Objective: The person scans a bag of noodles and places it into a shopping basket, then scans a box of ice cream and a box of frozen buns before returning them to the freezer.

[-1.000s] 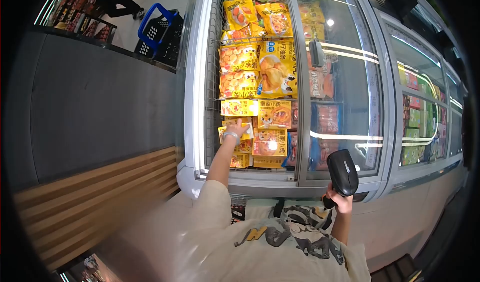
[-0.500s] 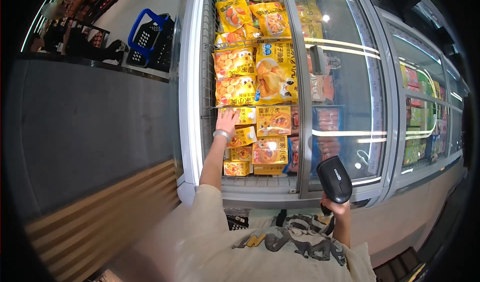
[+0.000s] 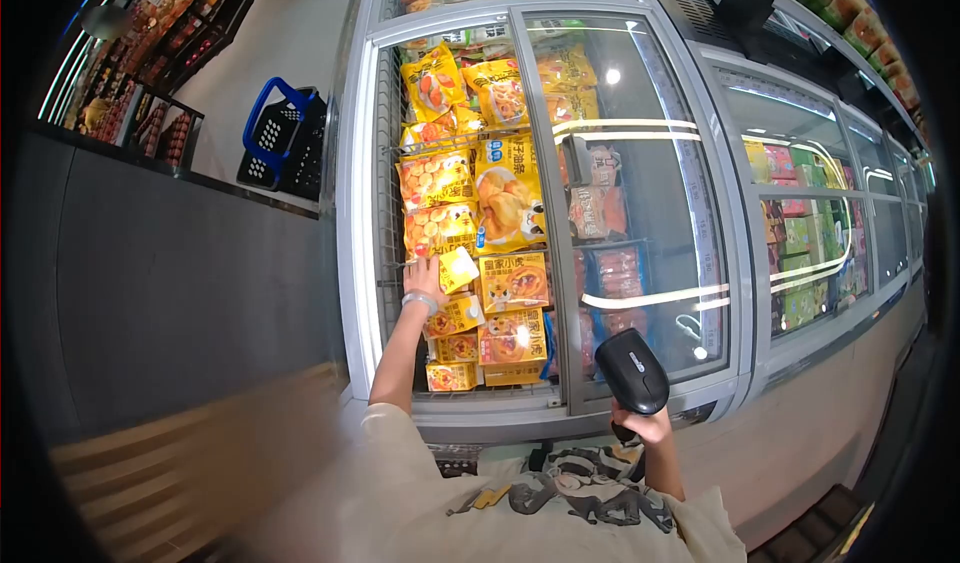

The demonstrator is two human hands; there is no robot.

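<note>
My left hand [image 3: 425, 278] reaches into the open side of a chest freezer [image 3: 352, 293], fingers closed on the left end of a small yellow carton [image 3: 458, 269]. That carton sits at a tilt. Just below it lies another yellow carton with a white round cap-like mark [image 3: 455, 316]. To its right are larger yellow boxes with pastry pictures, one above [image 3: 514, 282] and one below [image 3: 511, 336]. My right hand [image 3: 645, 423] grips a black handheld barcode scanner [image 3: 633, 371] over the freezer's front edge.
Yellow food bags [image 3: 510, 191] fill the freezer's far part behind a wire divider. A sliding glass lid [image 3: 660, 203] covers its right side. More freezers [image 3: 800, 213] stand to the right. A black basket with a blue handle [image 3: 283, 138] is on the floor at the left, beyond a dark panel [image 3: 190, 263].
The small yellow carton under my left hand has turned and tilted. My view has shifted, so the freezer appears lower and further left. The scanner stays in my right hand.
</note>
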